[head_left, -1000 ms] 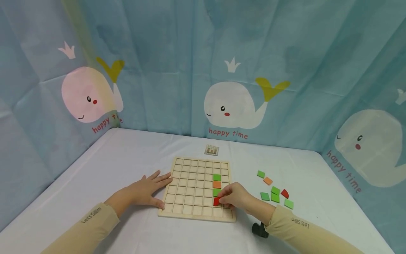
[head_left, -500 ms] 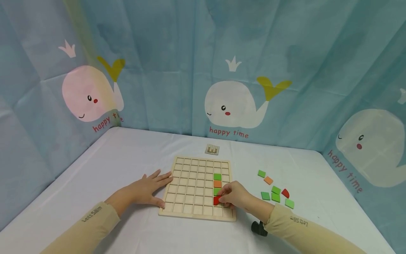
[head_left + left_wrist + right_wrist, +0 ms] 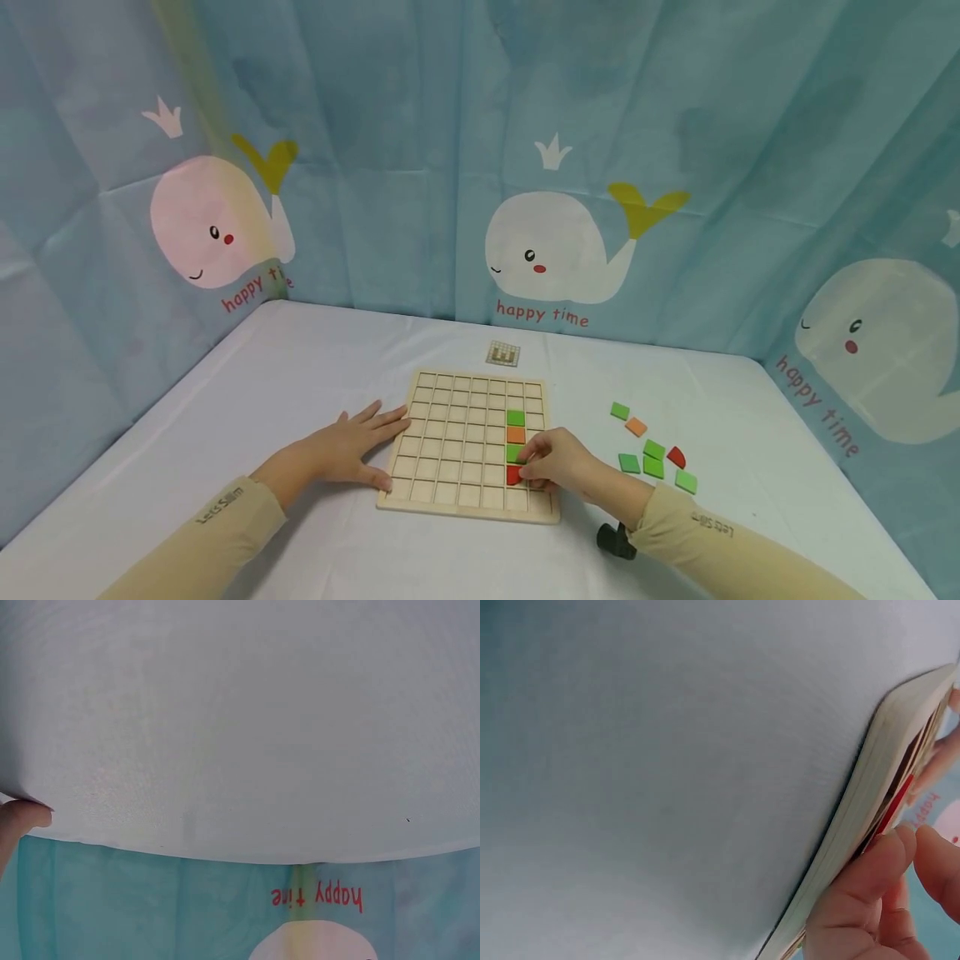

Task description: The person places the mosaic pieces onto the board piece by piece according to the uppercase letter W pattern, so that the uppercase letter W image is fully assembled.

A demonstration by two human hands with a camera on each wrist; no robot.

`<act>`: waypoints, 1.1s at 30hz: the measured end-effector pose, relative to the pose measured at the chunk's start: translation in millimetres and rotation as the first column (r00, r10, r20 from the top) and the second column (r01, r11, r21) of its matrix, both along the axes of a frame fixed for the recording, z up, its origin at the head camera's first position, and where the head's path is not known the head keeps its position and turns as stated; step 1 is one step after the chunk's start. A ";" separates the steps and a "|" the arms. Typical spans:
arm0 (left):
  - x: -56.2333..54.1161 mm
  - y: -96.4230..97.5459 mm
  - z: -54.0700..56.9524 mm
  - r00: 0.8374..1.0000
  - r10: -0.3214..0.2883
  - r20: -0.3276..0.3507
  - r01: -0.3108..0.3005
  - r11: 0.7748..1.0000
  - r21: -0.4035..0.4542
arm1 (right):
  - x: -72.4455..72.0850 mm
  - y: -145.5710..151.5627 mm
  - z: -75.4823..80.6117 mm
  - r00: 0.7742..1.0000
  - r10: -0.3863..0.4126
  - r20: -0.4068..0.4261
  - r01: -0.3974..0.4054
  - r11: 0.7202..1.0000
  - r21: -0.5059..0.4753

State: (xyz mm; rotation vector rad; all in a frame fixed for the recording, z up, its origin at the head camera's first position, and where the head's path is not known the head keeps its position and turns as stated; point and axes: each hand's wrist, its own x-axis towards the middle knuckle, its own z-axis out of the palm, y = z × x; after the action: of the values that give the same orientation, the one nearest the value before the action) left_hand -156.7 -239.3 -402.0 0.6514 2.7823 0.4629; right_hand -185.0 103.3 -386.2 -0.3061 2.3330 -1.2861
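Observation:
A wooden grid board (image 3: 448,450) lies on the white table. My left hand (image 3: 347,446) has its fingers spread along the board's left edge; only one fingertip shows in the left wrist view. In one right-hand column sit a green square tile (image 3: 516,417), an orange tile (image 3: 516,435) and a second green tile (image 3: 514,453). Below them, my right hand (image 3: 558,462) holds a red tile (image 3: 513,475) at its cell with bent thumb and fingertips. The fingers hide part of this tile. In the right wrist view the red tile (image 3: 895,804) appears edge-on beyond the thumb.
Loose tiles lie right of the board: several green ones (image 3: 653,467), an orange one (image 3: 636,427) and a red quarter-circle (image 3: 677,457). A small pattern card (image 3: 502,354) lies behind the board. A black object (image 3: 617,542) is by the right sleeve. A whale-print curtain (image 3: 375,208) surrounds the table.
The red tile's outline has shifted slightly under my right fingertips, and it looks flatter in its cell. My left hand stays in place.

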 end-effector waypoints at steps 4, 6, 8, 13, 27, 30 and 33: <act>0.4 0.5 -0.4 1.000 0.003 0.009 -0.003 1.000 0.003 | -1.4 5.8 0.0 1.000 0.004 0.017 -0.003 0.999 -0.038; 1.0 0.9 -0.2 1.000 0.006 0.011 -0.006 1.000 0.004 | -2.2 9.6 0.3 1.000 -0.001 0.017 0.001 0.999 -0.051; 1.8 1.7 0.3 1.000 0.007 0.014 -0.007 1.000 0.008 | -3.1 13.9 1.5 1.000 -0.010 0.009 0.010 0.999 -0.052; 4.0 2.6 1.6 1.000 0.011 0.022 -0.011 1.000 0.003 | -4.6 23.6 9.3 0.999 -0.048 -0.023 0.047 0.999 -0.016; 2.1 2.2 1.2 1.000 0.004 0.011 -0.005 1.000 0.015 | -13.5 53.8 21.8 0.992 -0.113 -0.055 0.115 0.993 0.021; 0.1 1.2 1.0 1.000 0.003 0.003 -0.003 1.000 0.007 | -16.1 60.0 25.1 0.992 -0.113 -0.057 0.114 0.993 0.024; -0.2 1.0 -0.2 1.000 0.002 0.004 -0.002 1.000 0.005 | -17.5 66.1 27.5 0.993 -0.091 -0.070 0.093 0.995 0.025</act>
State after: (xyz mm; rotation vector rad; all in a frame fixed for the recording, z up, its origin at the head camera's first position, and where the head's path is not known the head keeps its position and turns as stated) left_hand -156.8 -238.3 -402.3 0.6478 2.7795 0.4710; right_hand -202.5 169.4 -358.7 -0.2404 2.4471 -1.3034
